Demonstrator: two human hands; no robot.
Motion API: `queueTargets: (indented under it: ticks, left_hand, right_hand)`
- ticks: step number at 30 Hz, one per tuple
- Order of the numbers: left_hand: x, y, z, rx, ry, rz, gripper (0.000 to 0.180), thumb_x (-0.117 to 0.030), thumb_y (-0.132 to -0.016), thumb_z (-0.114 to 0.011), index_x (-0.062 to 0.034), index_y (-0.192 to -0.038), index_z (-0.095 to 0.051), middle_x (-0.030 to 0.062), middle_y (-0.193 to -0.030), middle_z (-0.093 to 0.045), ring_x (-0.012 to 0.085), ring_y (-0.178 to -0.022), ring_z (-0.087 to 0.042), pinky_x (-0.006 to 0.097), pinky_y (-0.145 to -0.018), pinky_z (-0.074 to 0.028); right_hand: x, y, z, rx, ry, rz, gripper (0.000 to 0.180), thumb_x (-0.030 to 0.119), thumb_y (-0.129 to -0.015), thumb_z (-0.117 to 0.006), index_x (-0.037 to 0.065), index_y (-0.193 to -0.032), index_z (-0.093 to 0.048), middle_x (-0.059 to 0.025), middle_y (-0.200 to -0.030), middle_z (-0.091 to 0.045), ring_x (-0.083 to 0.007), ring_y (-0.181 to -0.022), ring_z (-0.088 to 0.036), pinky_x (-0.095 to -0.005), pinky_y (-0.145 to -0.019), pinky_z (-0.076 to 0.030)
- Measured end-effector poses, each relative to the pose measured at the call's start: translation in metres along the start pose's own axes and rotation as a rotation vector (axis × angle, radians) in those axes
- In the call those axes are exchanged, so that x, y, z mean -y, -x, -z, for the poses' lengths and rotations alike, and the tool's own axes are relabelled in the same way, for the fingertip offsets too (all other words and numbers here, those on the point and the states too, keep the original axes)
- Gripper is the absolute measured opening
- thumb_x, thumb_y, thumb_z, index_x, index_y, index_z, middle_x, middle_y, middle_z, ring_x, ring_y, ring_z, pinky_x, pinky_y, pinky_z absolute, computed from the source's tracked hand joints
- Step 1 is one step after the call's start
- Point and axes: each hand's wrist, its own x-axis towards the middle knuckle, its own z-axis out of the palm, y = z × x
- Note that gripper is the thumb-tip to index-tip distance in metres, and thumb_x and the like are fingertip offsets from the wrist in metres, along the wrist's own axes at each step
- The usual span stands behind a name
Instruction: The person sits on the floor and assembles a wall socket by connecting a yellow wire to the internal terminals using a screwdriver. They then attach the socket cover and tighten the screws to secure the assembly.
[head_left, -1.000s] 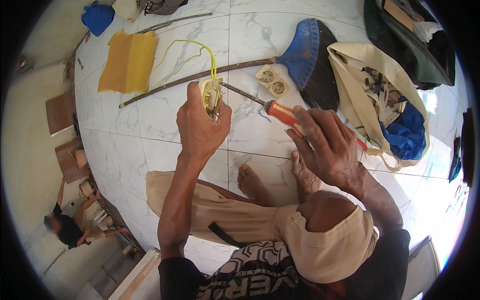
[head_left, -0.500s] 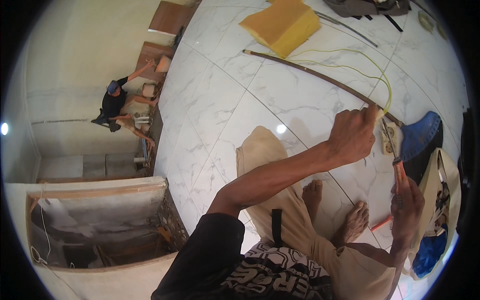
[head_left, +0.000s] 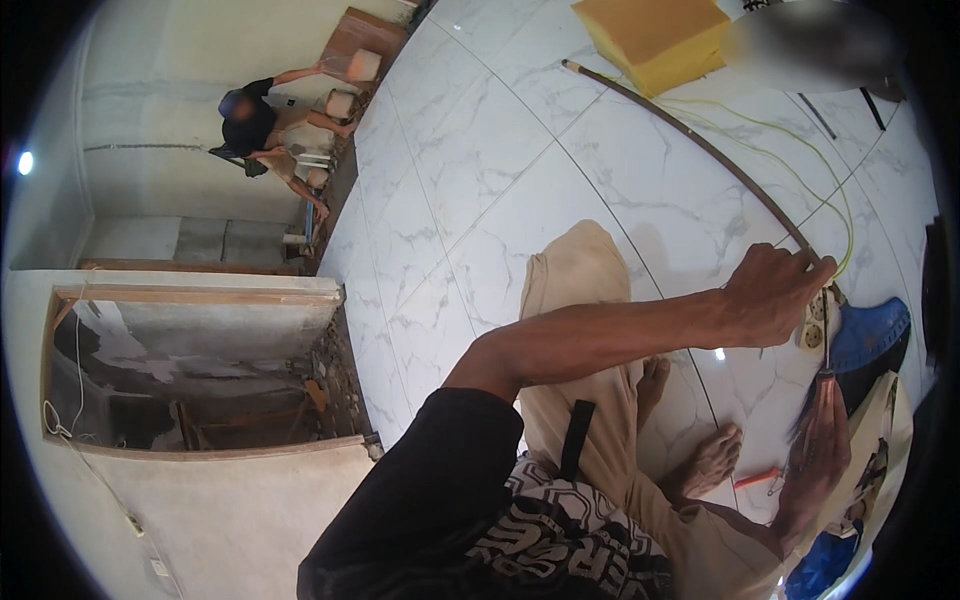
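My left hand (head_left: 775, 295) is closed in a pinch on the end of a thin yellow-green wire (head_left: 848, 215), which loops away across the floor. Just below those fingertips, the metal shaft of a screwdriver (head_left: 826, 385) points up at the pinched spot. Its reddish handle sits in my right hand (head_left: 818, 450), whose fingers wrap around it. Whether the tip touches the wire is hidden by my left hand. Behind the shaft lies a pale socket block (head_left: 812, 322), with a blue fan-shaped plastic piece (head_left: 868, 335) beside it.
A long brown rod (head_left: 700, 145) lies across the white tiles, near a yellow foam block (head_left: 655, 45). A beige bag (head_left: 885, 425) stands at the right; a red-handled tool (head_left: 758, 478) rests by my foot. At the far left, another person (head_left: 250, 125) sits by the wall.
The view has swung, so floor and wall things sit elsewhere in the picture. Both hands keep their holds on wire and screwdriver; the right hand now appears more stretched along the handle.
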Motion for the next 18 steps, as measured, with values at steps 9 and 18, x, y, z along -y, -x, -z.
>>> queueTargets:
  ticks: [9,18]
  left_hand:
    - [0.008,-0.003,0.004,0.069,0.282,0.277,0.054,-0.006,-0.08,-0.069,-0.0141,-0.13,-0.051,0.0155,-0.096,-0.073,0.0397,-0.088,-0.072,0.045,-0.075,-0.057]
    - [0.0,-0.002,0.013,0.039,0.177,0.19,0.045,0.001,-0.084,-0.063,-0.009,-0.127,-0.052,0.0098,-0.1,-0.073,0.0255,-0.084,-0.073,0.037,-0.077,-0.056]
  right_hand:
    - [0.015,0.0,-0.006,-0.125,0.999,0.774,0.045,-0.002,-0.082,-0.077,0.002,-0.126,-0.067,-0.016,-0.1,-0.071,-0.0329,-0.085,-0.072,-0.0401,-0.074,-0.06]
    - [0.041,0.0,-0.004,0.062,0.062,-0.081,0.038,0.007,-0.088,-0.076,0.0,-0.124,-0.067,-0.0109,-0.08,-0.066,-0.0247,-0.068,-0.067,-0.0347,-0.063,-0.055]
